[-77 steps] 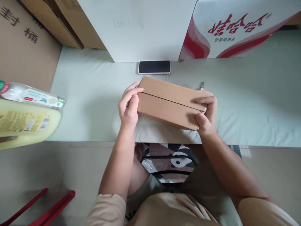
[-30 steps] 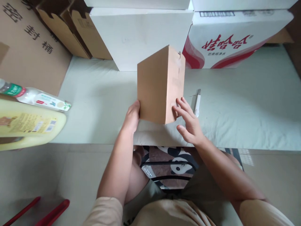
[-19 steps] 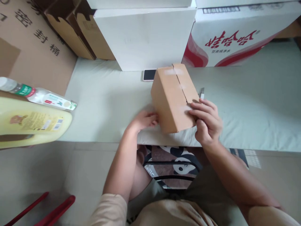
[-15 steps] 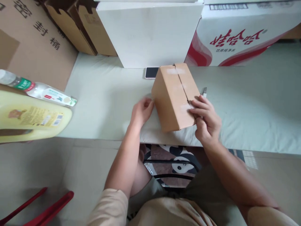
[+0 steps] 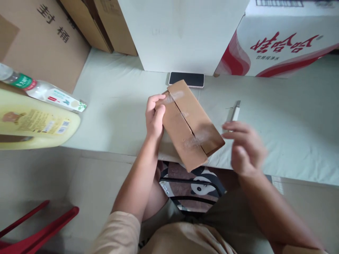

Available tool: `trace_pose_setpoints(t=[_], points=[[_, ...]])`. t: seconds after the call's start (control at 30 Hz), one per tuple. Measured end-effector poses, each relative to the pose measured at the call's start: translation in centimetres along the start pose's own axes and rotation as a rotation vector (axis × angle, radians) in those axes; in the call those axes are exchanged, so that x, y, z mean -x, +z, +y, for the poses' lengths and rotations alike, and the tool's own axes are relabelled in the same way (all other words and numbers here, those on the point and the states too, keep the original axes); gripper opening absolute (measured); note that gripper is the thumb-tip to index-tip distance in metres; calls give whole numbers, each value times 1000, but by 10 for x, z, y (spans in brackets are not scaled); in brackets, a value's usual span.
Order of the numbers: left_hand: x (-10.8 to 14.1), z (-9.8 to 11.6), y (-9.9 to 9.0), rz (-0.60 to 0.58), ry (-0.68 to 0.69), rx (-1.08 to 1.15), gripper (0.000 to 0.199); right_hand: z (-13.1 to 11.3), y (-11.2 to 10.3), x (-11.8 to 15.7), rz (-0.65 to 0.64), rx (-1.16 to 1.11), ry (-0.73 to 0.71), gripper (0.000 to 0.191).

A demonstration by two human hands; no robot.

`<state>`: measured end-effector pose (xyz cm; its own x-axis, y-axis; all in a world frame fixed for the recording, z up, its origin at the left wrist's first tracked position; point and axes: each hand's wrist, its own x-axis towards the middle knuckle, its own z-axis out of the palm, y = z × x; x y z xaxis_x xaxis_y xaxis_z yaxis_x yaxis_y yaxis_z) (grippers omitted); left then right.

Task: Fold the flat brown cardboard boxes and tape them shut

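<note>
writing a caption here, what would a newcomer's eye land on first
The brown cardboard box stands out first, slantwise in the middle, its upper-left end in the left hand. Next come the white carton with bold red writing at upper right and the pale yellow jug at the left edge.

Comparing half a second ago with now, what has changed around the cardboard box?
The left hand, loosely curled beside the box before, now grips its far left corner. The right hand has come off the box and moved right, near the knife. The box has shifted left and toward the person, uncovering more of the phone. Phone and knife stayed lying on the cloth.
</note>
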<state>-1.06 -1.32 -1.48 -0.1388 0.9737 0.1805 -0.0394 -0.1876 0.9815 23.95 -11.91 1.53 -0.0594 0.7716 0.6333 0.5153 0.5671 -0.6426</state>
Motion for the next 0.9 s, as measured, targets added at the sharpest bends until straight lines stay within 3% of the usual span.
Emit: trace_pose_setpoints(t=[0.07,0.13,0.23,0.33,0.43,0.53,0.63,0.73,0.8,0.9], points=[[3,-1,5,3,26,21,38,16,-13,3,167,148,208,24],[4,-1,7,-13,27,31,35,36,-21,5,183,327,412,20],[4,0,10,-13,28,53,32,58,-23,8,-25,536,572,37],[4,0,12,4,17,31,33,63,-19,12,-223,652,647,57],[4,-1,12,1,16,9,35,59,-16,13,-359,734,706,52],[5,-2,12,-7,40,23,36,60,-16,11,-401,781,730,36],[5,-2,11,1,39,20,42,61,-19,8,-313,691,734,21],[6,-1,13,10,20,20,45,52,-24,4,-82,365,751,21],[9,-1,16,10,17,28,44,39,-27,-1,76,127,664,25],[16,-3,22,-8,28,52,44,9,-31,-12,208,-52,394,37]])
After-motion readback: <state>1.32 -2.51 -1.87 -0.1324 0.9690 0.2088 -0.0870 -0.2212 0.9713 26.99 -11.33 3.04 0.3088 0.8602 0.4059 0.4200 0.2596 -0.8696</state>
